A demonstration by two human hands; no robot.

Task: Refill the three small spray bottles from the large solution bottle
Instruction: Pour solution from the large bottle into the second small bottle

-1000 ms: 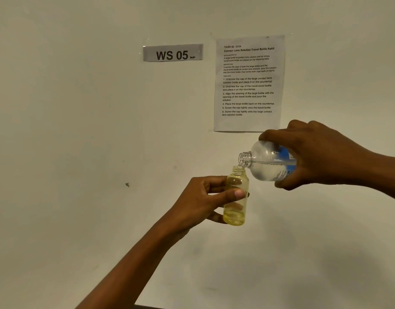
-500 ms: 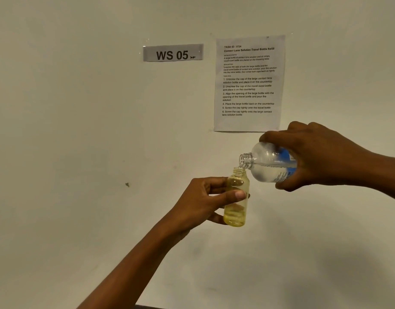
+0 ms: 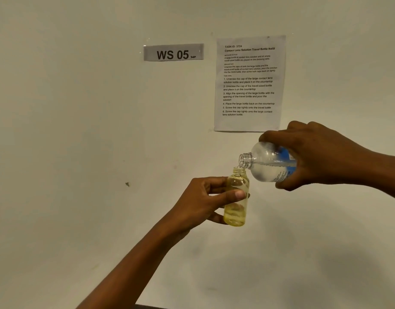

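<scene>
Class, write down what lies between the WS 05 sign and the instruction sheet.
Only bare wall separates the WS 05 sign and instruction sheet, in the head view.

Glossy clear plastic bottles [image 3: 236, 197], paper sheet [image 3: 248, 85]

Of the large solution bottle [image 3: 265, 162], the base end and much of the blue label are hidden inside the right hand [image 3: 314, 157]; that forearm is cut off at 3 o'clock; the forearm of the left hand [image 3: 203, 201] runs out at 7 o'clock; its thumb covers the middle of the small spray bottle [image 3: 235, 216]; the scrawl after "WS 05" on the wall sign [image 3: 173, 52] is too small to read; a dark strip [image 3: 152, 306] at 6 o'clock is clipped, unidentifiable.
</scene>
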